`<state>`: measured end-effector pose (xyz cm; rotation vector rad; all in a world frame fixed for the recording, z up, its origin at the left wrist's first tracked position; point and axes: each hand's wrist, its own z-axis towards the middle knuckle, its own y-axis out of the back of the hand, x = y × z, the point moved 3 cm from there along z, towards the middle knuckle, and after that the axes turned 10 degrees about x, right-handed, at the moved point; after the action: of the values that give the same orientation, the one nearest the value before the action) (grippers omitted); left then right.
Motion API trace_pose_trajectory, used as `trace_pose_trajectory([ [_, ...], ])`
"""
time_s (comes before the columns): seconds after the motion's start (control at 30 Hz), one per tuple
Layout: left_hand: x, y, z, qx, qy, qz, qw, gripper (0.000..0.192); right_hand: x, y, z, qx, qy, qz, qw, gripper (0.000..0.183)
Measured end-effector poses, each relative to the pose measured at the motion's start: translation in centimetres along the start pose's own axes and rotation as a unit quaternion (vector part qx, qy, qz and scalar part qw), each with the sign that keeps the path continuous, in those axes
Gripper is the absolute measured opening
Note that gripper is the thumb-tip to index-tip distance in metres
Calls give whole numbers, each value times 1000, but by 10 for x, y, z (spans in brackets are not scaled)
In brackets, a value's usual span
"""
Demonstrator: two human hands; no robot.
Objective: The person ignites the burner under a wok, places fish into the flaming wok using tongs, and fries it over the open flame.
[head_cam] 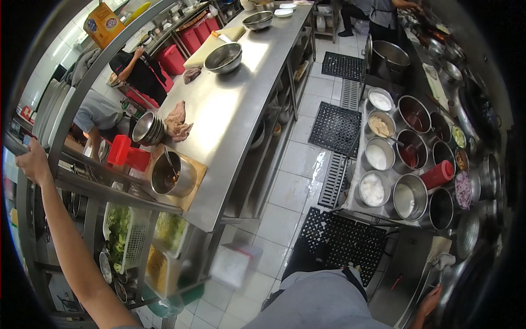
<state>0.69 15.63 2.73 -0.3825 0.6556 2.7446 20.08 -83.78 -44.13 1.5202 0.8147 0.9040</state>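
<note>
At the far left, my left hand [36, 164] grips the metal rail of a tall rack [15, 144], close to a stack of white plates [53, 109]. My right hand [430, 299] is low at the right edge of the stove counter. Its fingers curl around a slim metal handle [430, 280], whose far end I cannot make out. Just beyond that hand lies a crumpled pale cloth [444, 260]. Ahead of it stands a perforated metal strainer [467, 236].
A steel worktable [213, 107] carries bowls, cloths and a deep pot [166, 172]. Metal containers of sauces and white powders [380, 154] crowd the right-hand stand. Black rubber mats [335, 127] lie along the tiled aisle. Co-workers [137, 76] stand beyond the table and near the far stove.
</note>
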Motion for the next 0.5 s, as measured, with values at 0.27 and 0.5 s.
trace_pose_trajectory([
  [0.27,15,-11,11,-28,-6,-11,1000,56,-4,-3,0,-21,-16,10,1000,44],
  [0.5,14,-13,8,-3,-19,-20,1000,55,-7,-4,1,12,-38,11,999,43],
])
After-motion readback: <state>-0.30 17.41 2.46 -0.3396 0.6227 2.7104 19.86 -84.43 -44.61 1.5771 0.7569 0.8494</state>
